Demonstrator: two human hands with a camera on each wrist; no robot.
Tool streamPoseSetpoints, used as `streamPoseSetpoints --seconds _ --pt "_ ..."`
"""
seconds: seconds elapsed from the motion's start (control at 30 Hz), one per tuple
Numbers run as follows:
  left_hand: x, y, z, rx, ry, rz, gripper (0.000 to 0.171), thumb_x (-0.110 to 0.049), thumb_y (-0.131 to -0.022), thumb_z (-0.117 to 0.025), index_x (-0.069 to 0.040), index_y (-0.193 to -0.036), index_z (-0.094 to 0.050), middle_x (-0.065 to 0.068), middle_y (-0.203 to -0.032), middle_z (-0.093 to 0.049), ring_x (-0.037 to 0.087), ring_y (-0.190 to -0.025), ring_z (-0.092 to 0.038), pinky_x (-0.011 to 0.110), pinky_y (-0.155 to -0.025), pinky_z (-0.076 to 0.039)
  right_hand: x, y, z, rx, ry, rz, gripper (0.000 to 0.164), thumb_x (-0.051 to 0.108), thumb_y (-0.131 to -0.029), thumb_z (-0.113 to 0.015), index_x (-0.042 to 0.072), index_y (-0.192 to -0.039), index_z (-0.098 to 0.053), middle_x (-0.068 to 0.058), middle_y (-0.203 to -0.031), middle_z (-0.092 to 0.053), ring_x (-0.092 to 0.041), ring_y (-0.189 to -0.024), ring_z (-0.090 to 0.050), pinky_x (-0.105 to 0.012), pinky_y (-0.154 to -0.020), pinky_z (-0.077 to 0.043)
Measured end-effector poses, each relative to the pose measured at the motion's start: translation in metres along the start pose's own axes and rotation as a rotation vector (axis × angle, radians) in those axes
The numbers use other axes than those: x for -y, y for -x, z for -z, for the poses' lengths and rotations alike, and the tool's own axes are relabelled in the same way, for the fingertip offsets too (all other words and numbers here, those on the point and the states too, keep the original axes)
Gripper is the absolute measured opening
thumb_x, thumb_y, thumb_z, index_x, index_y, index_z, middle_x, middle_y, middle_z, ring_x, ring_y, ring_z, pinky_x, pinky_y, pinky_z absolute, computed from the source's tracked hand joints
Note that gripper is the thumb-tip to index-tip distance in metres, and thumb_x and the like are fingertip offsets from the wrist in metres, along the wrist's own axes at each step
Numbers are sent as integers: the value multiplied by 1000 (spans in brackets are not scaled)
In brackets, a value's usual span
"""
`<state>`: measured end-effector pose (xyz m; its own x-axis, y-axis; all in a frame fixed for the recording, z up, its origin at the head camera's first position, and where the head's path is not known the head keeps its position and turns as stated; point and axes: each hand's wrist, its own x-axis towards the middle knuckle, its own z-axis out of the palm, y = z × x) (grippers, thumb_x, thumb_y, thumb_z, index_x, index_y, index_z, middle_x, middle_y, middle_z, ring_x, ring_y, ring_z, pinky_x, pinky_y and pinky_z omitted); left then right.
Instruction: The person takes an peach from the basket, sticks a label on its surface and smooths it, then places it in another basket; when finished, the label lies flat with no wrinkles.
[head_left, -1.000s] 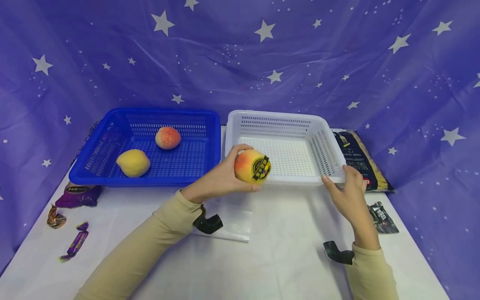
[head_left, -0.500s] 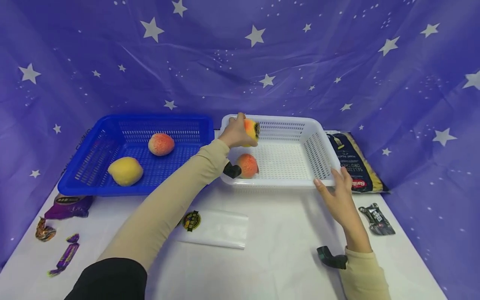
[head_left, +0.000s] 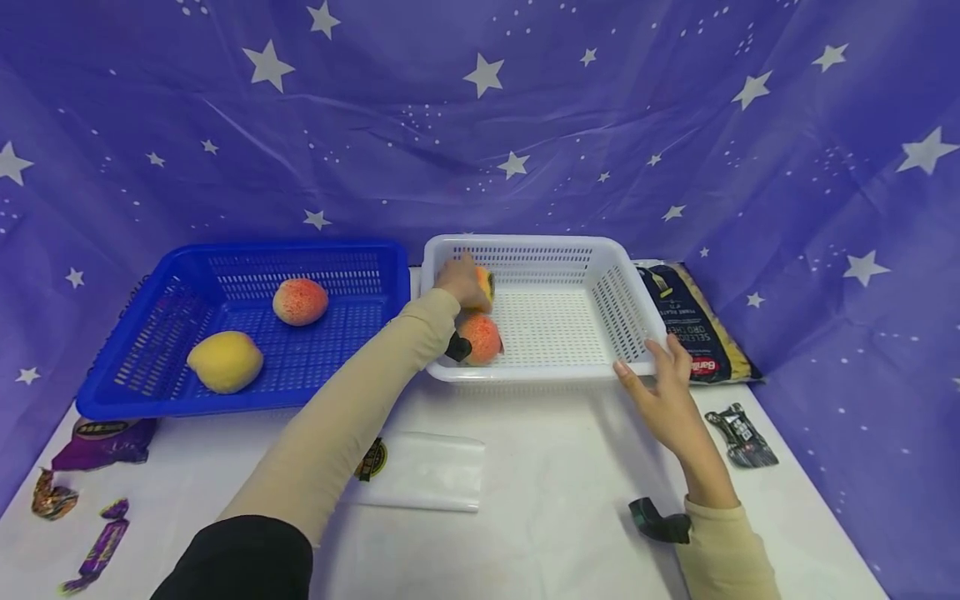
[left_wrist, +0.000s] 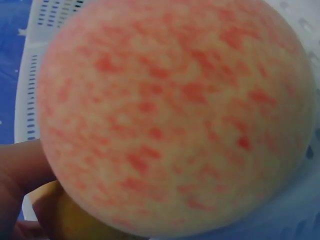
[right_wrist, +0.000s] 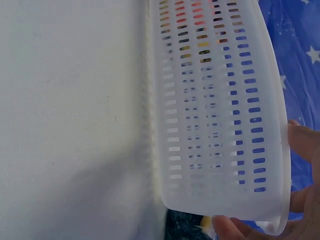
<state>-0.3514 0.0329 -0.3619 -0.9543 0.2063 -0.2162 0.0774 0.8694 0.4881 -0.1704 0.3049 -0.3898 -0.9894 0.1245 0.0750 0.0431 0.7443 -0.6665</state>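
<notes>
In the head view my left hand (head_left: 461, 282) reaches into the left end of the white plastic basket (head_left: 540, 372). It holds a yellow-and-red fruit (head_left: 488, 286) with a black label, mostly covered by the fingers. Just in front lies a speckled red-orange peach (head_left: 482, 340), which fills the left wrist view, with the fruit's yellow-brown side (left_wrist: 75, 215) behind it at the lower left. My right hand (head_left: 666, 408) grips the basket's front right corner, thumb at the front and fingers over the right side.
The blue basket (head_left: 225, 408) at left holds another peach (head_left: 301, 302) and a yellow lemon-like fruit (head_left: 227, 362). Wrapped candies (head_left: 103, 547) lie front left. A clear plastic bag (head_left: 427, 471) lies centre. A pasta bag (head_left: 693, 325) and dark packet (head_left: 742, 435) are right.
My left hand has carried the labelled fruit from in front of the white basket into its left end and lowered it. The right hand keeps its grip on the corner. The head view has shifted.
</notes>
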Motion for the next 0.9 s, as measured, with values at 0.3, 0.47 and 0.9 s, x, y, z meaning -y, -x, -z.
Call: streamPoseSetpoints --seconds 0.3,0.47,0.9 --pt "1 4 -5 31 -71 13 78 -37 -66 -76 -3 -123 -35 18 -116 -43 32 -107 -42 39 -90 -37 -1 0 1 -11 -8 0 78 47 -85 -51 0 -138 -19 -21 -143 7 -55 -123 -14 -67 -88 -23" --pt "0 4 -5 33 -155 31 78 -47 -72 -67 -2 -127 -35 19 -122 -42 33 -113 -40 39 -94 -35 0 0 -1 -20 -9 0 77 46 -85 -52 -1 -138 -20 -21 -143 6 -54 -123 -14 -67 -90 -22" --pt "-10 13 3 53 -261 -2 61 -52 -75 -61 -5 -114 -52 16 -119 -47 30 -109 -41 37 -91 -35 -3 2 0 -29 -30 3 77 45 -85 -52 -2 -137 -21 -19 -144 8 -54 -122 -15 -67 -89 -22"
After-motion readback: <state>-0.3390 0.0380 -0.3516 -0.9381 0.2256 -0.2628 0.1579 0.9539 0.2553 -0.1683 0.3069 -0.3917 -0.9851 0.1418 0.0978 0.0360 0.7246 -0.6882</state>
